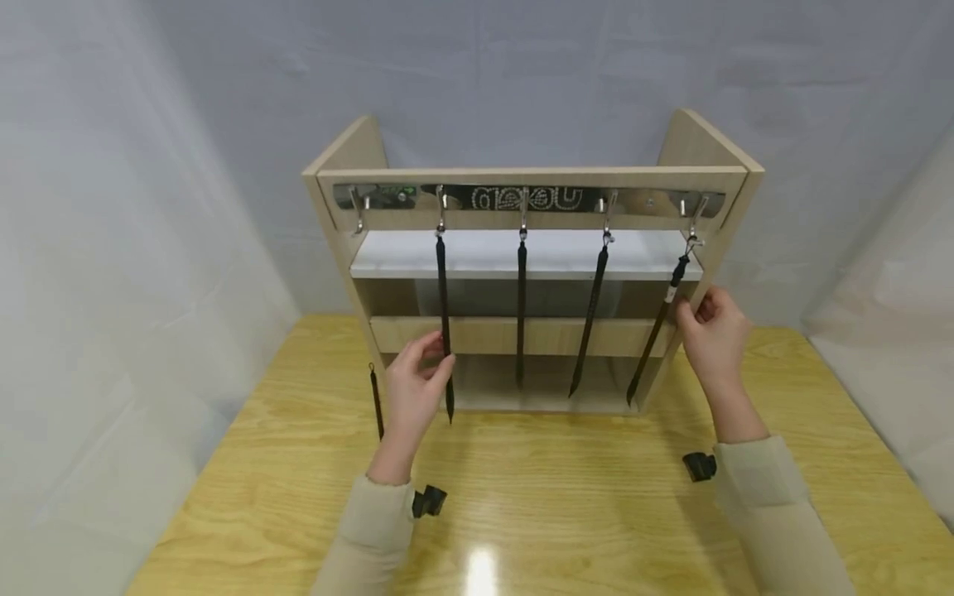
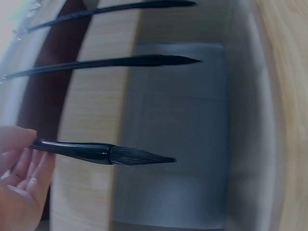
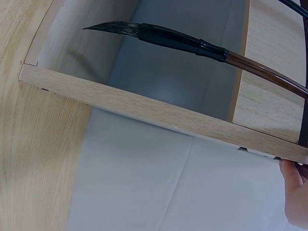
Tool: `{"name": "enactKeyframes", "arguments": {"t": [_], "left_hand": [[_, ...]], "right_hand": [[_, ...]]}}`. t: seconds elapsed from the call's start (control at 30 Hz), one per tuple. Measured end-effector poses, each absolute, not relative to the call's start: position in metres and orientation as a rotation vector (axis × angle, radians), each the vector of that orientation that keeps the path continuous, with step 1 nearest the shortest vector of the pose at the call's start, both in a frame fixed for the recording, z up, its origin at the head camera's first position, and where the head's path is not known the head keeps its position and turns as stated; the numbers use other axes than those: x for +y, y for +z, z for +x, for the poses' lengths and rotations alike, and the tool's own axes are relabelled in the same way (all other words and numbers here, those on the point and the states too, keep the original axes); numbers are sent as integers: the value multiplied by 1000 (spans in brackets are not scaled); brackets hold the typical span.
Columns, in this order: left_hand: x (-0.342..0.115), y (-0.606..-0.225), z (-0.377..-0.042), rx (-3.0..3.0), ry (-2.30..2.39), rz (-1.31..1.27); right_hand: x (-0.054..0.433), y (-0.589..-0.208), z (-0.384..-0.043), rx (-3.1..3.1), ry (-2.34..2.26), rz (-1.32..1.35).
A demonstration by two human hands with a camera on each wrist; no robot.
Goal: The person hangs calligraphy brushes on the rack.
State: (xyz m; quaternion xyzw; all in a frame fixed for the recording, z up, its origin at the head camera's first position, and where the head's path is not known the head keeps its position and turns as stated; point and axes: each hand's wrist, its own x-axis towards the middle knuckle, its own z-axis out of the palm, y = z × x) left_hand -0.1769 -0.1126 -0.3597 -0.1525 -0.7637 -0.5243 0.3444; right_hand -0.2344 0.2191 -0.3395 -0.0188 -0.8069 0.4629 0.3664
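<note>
A dark calligraphy brush [image 1: 444, 298] hangs from the second hook from the left, tip down. My left hand [image 1: 419, 382] pinches its handle between thumb and fingers; in the left wrist view its dark bristles [image 2: 139, 156] point away from the hand. At the far right hook hangs another brush [image 1: 656, 335] with a white label. Beside it, my right hand [image 1: 717, 335] holds the front edge of the rack's right side panel [image 1: 689, 294], its fingers partly hidden. In the right wrist view that brush's bristles [image 3: 113, 28] appear inside the panel edge.
The pale wooden rack [image 1: 522, 338] stands on a wood-grain table [image 1: 537, 497]. Two more brushes hang between, a middle one [image 1: 522, 310] and one right of it [image 1: 590, 319]. The leftmost hook [image 1: 358, 211] holds nothing. Another brush [image 1: 376, 404] shows left of the rack.
</note>
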Motion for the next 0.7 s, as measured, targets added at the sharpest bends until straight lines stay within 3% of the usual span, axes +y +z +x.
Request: {"name": "enactKeyframes", "arguments": {"t": [0.7], "left_hand": [[-108,-376,-197,-1884,-1521,-399]], "right_hand": [[217,-339,-234,-2032,1224,-26]]}}
